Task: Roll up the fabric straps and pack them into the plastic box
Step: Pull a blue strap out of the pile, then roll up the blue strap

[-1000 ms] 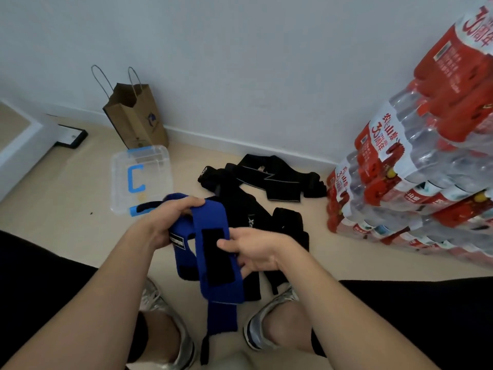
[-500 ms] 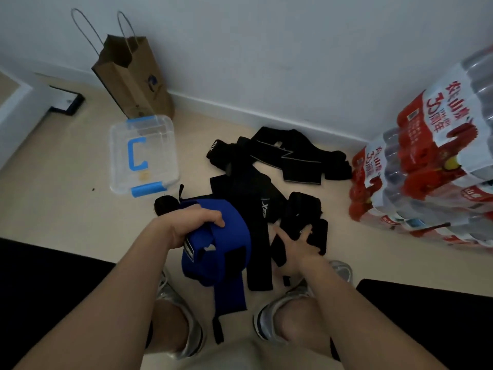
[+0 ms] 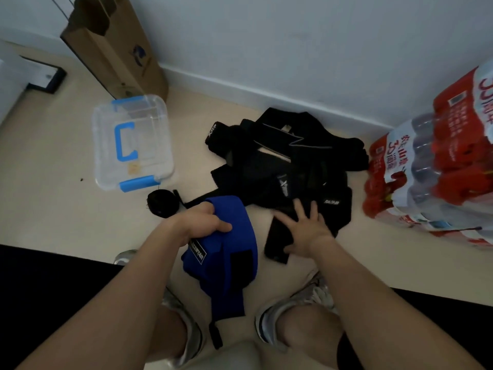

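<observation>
A blue strap (image 3: 229, 236) showing a black patch and white-lettered label at centre, black straps (image 3: 288, 166) bearing white logos right of centre, clear plastic box (image 3: 133, 145) wearing light-blue latches upper left, brown paper bag (image 3: 114, 49) above it, red-and-white bottle packs (image 3: 440, 166) at right.

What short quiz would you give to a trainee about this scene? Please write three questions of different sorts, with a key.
1. True or false: the left hand grips the blue strap.
2. Short answer: is the lid of the box on or off?
3. Choose one. The right hand, fingers spread, is over: A the box; B the black straps; C the blue strap.
Key: 1 true; 2 on; 3 B.
</observation>
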Demonstrator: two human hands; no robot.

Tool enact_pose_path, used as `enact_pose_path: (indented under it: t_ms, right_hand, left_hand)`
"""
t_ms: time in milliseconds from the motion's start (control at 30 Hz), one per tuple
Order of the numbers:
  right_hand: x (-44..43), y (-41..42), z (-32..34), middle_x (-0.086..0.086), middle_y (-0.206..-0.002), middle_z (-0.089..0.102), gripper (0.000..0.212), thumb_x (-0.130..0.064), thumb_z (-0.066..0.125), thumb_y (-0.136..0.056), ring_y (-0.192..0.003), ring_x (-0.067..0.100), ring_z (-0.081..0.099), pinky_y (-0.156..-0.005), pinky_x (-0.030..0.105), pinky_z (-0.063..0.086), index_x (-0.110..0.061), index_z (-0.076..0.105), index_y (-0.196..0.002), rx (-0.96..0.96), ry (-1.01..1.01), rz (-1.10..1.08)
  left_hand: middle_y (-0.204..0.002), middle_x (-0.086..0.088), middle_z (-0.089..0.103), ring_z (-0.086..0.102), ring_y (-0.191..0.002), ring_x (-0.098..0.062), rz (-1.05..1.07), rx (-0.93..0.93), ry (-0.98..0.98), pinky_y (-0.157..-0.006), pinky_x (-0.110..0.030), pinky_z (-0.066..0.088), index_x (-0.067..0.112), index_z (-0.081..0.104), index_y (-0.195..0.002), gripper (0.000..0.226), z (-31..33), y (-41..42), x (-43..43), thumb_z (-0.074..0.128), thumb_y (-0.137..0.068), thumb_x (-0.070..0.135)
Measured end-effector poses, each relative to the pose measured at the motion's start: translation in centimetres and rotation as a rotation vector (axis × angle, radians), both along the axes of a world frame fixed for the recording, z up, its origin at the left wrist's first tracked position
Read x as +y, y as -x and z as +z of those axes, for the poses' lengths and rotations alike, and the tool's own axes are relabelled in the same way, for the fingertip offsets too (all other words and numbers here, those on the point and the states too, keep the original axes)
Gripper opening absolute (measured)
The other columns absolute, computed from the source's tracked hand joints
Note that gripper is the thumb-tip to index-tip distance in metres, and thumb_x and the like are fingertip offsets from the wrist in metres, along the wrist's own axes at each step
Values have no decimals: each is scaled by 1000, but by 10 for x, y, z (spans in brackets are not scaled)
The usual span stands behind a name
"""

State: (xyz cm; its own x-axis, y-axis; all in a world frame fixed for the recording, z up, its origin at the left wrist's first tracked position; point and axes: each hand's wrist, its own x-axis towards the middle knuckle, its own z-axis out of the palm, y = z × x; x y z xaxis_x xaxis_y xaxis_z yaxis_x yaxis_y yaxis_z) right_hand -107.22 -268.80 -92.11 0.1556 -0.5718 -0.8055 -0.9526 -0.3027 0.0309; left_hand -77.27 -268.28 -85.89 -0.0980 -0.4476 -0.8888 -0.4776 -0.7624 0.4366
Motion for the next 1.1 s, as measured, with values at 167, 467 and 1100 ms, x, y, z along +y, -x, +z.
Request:
enact_pose_path:
  t_ms: [167, 467, 1100]
  right_hand:
    - [-31, 19, 16, 17, -177, -2, 90, -20, 78, -92, -160, 50, 18, -127, 59, 31, -29, 30, -166, 12, 323, -54]
    - [-35, -63, 78, 7, -94, 84, 67, -78, 48, -95, -83, 26, 82, -69, 38, 66, -20, 75, -116, -780, -177, -1260]
    - [9, -27, 229, 11, -121, 81, 48, -18, 90, -83, -111, 28, 79, -95, 45, 62, -12, 74, -128, -1348, -146, -1067]
  left_hand:
    - [-118, -7, 77, 78, -101, -26, -18, 13, 68, -95, -43, 63, 15, 67, -128, 34, 7, 13, -2, 79, -97, 23]
    - [-131, 4, 75, 76, -113, -20, -76, 358, 153, -93, -36, 62, 36, 56, -145, 57, 71, 28, -14, 70, -101, 4]
    - [-115, -5, 79, 77, -102, -23, -73, 22, 282, -83, -36, 64, 24, 63, -127, 57, 112, 15, 45, 94, -81, 38]
